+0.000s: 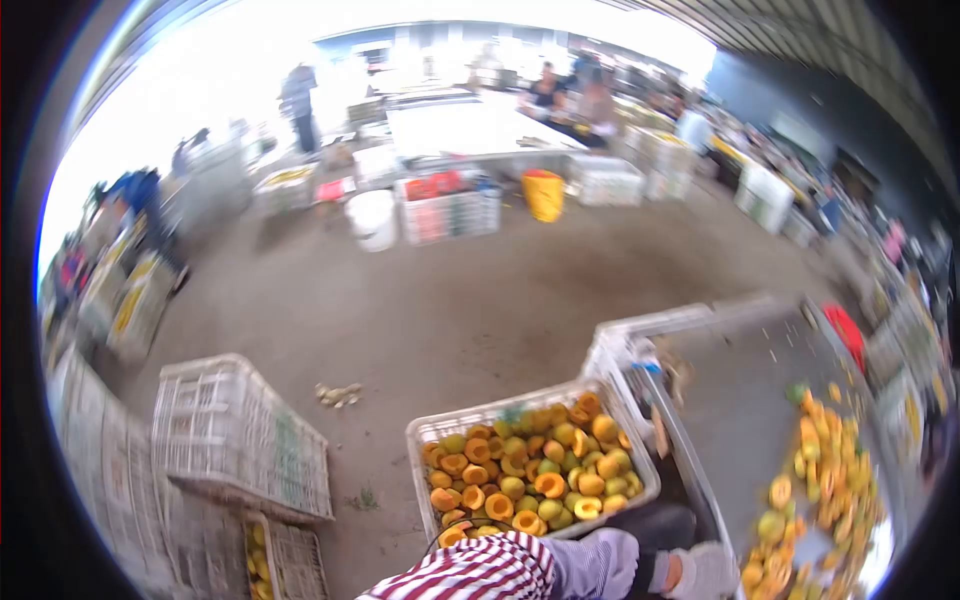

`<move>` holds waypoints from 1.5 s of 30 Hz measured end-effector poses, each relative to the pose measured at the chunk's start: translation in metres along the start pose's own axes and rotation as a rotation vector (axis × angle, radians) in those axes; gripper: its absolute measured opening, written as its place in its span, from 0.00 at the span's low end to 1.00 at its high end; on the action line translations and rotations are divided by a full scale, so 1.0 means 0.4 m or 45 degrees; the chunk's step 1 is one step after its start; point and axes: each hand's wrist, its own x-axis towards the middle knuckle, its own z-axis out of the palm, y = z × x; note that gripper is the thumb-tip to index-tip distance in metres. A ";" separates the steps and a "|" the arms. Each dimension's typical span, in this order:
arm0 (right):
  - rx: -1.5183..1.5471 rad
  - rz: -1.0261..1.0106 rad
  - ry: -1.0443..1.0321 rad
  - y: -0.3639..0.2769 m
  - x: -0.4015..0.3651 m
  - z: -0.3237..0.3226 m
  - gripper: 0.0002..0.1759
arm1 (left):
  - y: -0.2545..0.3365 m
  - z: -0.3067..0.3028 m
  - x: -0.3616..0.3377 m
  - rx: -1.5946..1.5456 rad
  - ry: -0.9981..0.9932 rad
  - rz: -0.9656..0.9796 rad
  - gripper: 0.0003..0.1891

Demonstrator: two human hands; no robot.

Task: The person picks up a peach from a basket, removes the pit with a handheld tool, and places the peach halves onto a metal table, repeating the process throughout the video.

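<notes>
My left hand [706, 571], in a pale grey glove, is low in the head view beside the near edge of a metal-topped worktable [730, 400]. A striped sleeve and a grey sleeve cover [595, 562] lead to it, and its fingers are too blurred to read. Cut yellow-orange fruit [830, 455], which looks like peach, lies in a heap on the tabletop to the right of this hand. Left of the table stands a white plastic crate [425, 470] full of halved, pitted fruit [540, 470]. My right hand is out of view.
Stacked white crates [240, 430] stand at the left, and one below holds yellow fruit [258, 562]. Across the floor are a white bucket [372, 220], a yellow bucket [543, 195] and a crate with red items [450, 212]. Several people work farther back. Scraps [338, 395] litter the floor.
</notes>
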 end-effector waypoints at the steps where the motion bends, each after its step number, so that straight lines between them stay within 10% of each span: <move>1: 0.071 -0.052 0.085 0.034 -0.006 0.010 0.18 | 0.005 0.045 0.013 -0.008 0.034 -0.001 0.13; 3: -0.033 -0.370 0.585 0.184 0.001 0.087 0.20 | 0.007 0.081 0.008 -0.104 0.062 0.146 0.15; 4: 0.370 0.009 0.103 0.062 -0.071 -0.007 0.25 | 0.012 0.105 0.002 -0.347 0.159 0.147 0.15; 10: 0.153 0.584 -0.069 -0.091 -0.133 -0.034 0.25 | -0.001 0.139 0.031 -0.184 -0.093 0.065 0.16; 13: 0.245 0.652 -0.021 -0.055 -0.127 -0.069 0.22 | -0.048 0.157 0.088 -0.602 0.092 0.174 0.16; 29: 1.530 0.769 0.209 0.172 -0.137 -0.154 0.13 | 0.005 0.392 0.808 -0.036 0.126 0.421 0.22; 32: 1.498 0.779 0.110 0.174 -0.138 -0.169 0.16 | 0.021 0.411 0.886 0.187 -0.025 0.171 0.24; 35: 1.461 0.740 0.109 0.187 -0.138 -0.169 0.17 | 0.050 0.344 0.899 0.391 -0.720 -0.145 0.25; 45: 1.157 0.873 0.150 0.123 -0.166 -0.227 0.24 | -0.069 0.294 0.696 -0.236 -0.132 -0.218 0.26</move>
